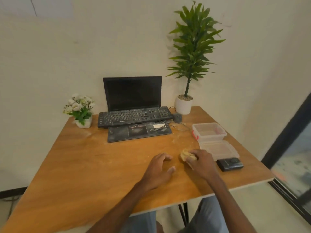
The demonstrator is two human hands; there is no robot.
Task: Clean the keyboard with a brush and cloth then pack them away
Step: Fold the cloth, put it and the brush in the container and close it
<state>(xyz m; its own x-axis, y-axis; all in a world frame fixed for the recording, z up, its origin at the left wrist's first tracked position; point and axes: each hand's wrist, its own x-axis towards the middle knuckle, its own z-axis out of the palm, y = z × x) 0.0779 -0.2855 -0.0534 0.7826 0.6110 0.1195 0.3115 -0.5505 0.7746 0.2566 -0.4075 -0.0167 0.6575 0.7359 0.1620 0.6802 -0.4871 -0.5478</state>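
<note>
the right hand (pixel 201 163) lay on the wooden table (pixel 101 165), toward its right side and a little in from the near edge. its fingers were curled around a crumpled yellow cloth (pixel 186 155), which bulged out past the fingertips and touched the wood. just to its left, apart from it, the left hand (pixel 159 170) rested on the table with its fingers loosely arched and the thumb spread; it grasped nothing, only its fingertips meeting the surface.

the black keyboard (pixel 134 116) sat at the far side of the table, propped across the base of an open laptop (pixel 133 93) whose dark screen stood close to the wall. the laptop's dusty palm rest stuck out toward the person from under the keyboard. a broad stretch of wood with pale dust smears ran between the hands and that front edge, and wider wood lay to the left.

the right side was tighter. a clear plastic box (pixel 209 132) with a red clasp stood near the right edge, its lid (pixel 219 148) flat just in front of it and close beside the right hand. a small black device (pixel 229 164) lay just in front of the lid, near the table's edge. a dark mouse (pixel 177 117) sat at the keyboard's right end, its thin cable trailing toward the box. a tall potted plant (pixel 183 105) filled the far right corner, and a small pot of white flowers (pixel 80 111) stood left of the keyboard.
</note>
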